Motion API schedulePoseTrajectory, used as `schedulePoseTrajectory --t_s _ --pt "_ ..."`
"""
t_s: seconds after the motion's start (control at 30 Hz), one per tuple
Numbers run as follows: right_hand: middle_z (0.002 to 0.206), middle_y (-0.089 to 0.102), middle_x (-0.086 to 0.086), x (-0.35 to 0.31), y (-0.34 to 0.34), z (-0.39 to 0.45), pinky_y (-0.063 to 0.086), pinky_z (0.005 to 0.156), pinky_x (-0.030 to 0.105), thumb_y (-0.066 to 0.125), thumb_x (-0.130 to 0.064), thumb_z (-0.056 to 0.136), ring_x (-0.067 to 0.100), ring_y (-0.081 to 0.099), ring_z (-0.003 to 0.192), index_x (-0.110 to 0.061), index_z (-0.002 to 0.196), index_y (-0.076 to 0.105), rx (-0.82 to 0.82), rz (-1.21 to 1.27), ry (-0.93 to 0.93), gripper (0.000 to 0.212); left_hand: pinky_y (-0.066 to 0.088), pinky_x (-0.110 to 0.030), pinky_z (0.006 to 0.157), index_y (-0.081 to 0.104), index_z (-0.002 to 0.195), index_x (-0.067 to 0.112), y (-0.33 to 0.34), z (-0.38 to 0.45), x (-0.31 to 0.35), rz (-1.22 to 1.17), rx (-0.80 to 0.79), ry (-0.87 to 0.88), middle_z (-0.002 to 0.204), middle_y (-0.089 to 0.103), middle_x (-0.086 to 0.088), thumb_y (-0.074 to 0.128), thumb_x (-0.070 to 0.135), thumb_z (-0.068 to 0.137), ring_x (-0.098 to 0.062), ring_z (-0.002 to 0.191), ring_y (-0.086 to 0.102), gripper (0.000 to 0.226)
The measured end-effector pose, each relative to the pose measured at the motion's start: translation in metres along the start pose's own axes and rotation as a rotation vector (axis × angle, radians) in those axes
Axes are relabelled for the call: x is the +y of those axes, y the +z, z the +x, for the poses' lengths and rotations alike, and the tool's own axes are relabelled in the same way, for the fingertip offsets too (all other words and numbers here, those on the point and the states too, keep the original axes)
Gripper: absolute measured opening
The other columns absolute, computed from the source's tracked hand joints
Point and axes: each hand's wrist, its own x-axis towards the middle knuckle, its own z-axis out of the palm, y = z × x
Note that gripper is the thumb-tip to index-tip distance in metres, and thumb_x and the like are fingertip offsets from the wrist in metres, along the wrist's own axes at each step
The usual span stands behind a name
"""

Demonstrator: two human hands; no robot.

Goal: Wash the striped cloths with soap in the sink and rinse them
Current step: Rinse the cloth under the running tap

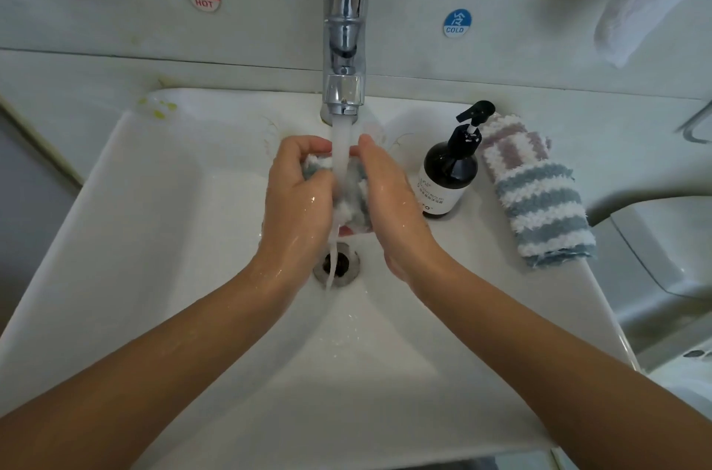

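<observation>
A: Sink [162,223] fills most of the view. Left half of the basin is bare white; near rim cut off at the bottom edge. Right ledge is narrow and taken up.

B: Taken by what?

A: Folded cloths [539,196], striped blue-white and pink-white, lying on the ledge close to its right edge. Bottle [449,177] stands just beside them, on the basin side, near the right hand.

B: Tap?

A: Tap [345,46] on the back centre, top cut off. Water [343,146] runs straight down between the hands.

B: Hands?

A: Left hand [298,200] curled round the wet cloth [352,196], thumb over its top. Right hand [389,200] presses the other side; fingers hidden behind the cloth, can't say how far they wrap. Both wet.

B: Cloth position?

A: Mid-basin, under the stream, above the drain [339,265]. Mostly hidden by the hands and water; stripes barely show. Something pinkish at its lower edge, can't make it out.

B: Drain?

A: Partly behind the falling water. White towels at both top corners, blurred.
</observation>
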Motion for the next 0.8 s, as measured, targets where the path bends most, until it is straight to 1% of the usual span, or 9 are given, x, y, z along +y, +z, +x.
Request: schedulePoseTrajectory --t_s 0.1,0.23,0.33,0.43,0.5,0.57,0.63,0.7,0.8 --pt "0.096 0.063 -0.004 0.005 0.004 -0.001 0.057 0.071 0.044 0.035 -0.062 0.092 0.023 0.064 0.09 -0.029 0.095 0.061 -0.022 -0.109 0.02 0.042 0.045 -0.007 0.055 0.053 0.1 0.021 -0.001 -0.001 0.001 -0.01 0.002 0.007 0.088 0.05 0.016 0.041 -0.01 0.086 0.018 0.064 0.053 0.036" --pt "0.092 0.06 0.005 0.007 0.006 -0.004 0.047 0.084 0.041 0.035 -0.052 0.099 0.021 0.058 0.091 -0.012 0.095 0.059 0.031 -0.107 -0.047 0.047 0.044 -0.007 0.058 0.052 0.1 0.023 -0.001 0.003 -0.001 0.054 0.029 0.014 0.088 0.051 0.015 0.045 0.005 0.092 0.017 0.065 0.052 0.021" --pt "0.081 0.056 0.002 0.009 0.01 -0.007 0.05 0.082 0.044 0.038 -0.049 0.099 0.021 0.058 0.084 -0.012 0.091 0.056 0.089 -0.008 -0.106 0.042 0.051 -0.029 0.074 0.052 0.091 0.029 0.004 0.007 -0.012 0.139 0.034 -0.023 0.089 0.059 0.011 0.049 0.036 0.095 0.002 0.079 0.06 0.009" --pt "0.071 0.048 -0.003 0.01 0.014 -0.008 0.047 0.07 0.044 0.041 -0.051 0.094 0.014 0.049 0.071 -0.011 0.08 0.05 0.132 0.032 -0.165 0.043 0.056 -0.047 0.072 0.059 0.087 0.02 0.01 0.006 -0.014 0.12 0.023 -0.088 0.08 0.067 0.001 0.047 0.059 0.079 -0.02 0.079 0.067 0.041" --pt "0.068 0.045 -0.002 0.011 0.013 -0.008 0.042 0.066 0.04 0.044 -0.045 0.098 0.012 0.045 0.066 -0.012 0.074 0.047 0.157 0.063 -0.186 0.041 0.057 -0.052 0.075 0.061 0.081 0.021 0.011 0.004 -0.013 0.104 0.041 -0.083 0.08 0.068 -0.003 0.046 0.062 0.074 -0.023 0.08 0.068 0.044" --pt "0.065 0.044 0.0 0.011 0.014 -0.009 0.041 0.064 0.034 0.047 -0.038 0.1 0.011 0.044 0.064 -0.01 0.071 0.045 0.169 0.081 -0.192 0.041 0.058 -0.049 0.074 0.062 0.079 0.021 0.011 0.001 -0.014 0.163 0.058 -0.048 0.077 0.067 0.001 0.049 0.054 0.087 -0.019 0.076 0.067 0.037" --pt "0.06 0.044 -0.002 0.011 0.016 -0.009 0.042 0.062 0.033 0.051 -0.037 0.099 0.011 0.046 0.061 -0.015 0.064 0.045 0.172 0.089 -0.158 0.042 0.055 -0.038 0.062 0.06 0.074 0.017 0.011 -0.001 -0.016 0.179 0.078 -0.018 0.067 0.064 0.005 0.05 0.044 0.096 -0.011 0.065 0.064 0.036" --pt "0.053 0.045 -0.007 0.008 0.017 -0.007 0.041 0.06 0.034 0.054 -0.038 0.097 0.01 0.046 0.057 -0.017 0.056 0.046 0.191 0.048 -0.111 0.046 0.043 -0.029 0.051 0.054 0.068 0.008 0.011 -0.003 -0.015 0.172 0.099 0.006 0.058 0.055 0.003 0.049 0.041 0.099 -0.009 0.054 0.052 0.045" --pt "0.058 0.052 -0.006 0.001 0.013 -0.005 0.043 0.062 0.033 0.049 -0.034 0.098 0.013 0.051 0.061 -0.019 0.058 0.05 0.194 -0.024 -0.109 0.043 0.039 -0.026 0.046 0.053 0.062 0.005 0.011 -0.004 -0.011 0.163 0.098 0.046 0.051 0.049 0.0 0.05 0.038 0.099 -0.009 0.048 0.045 0.05"
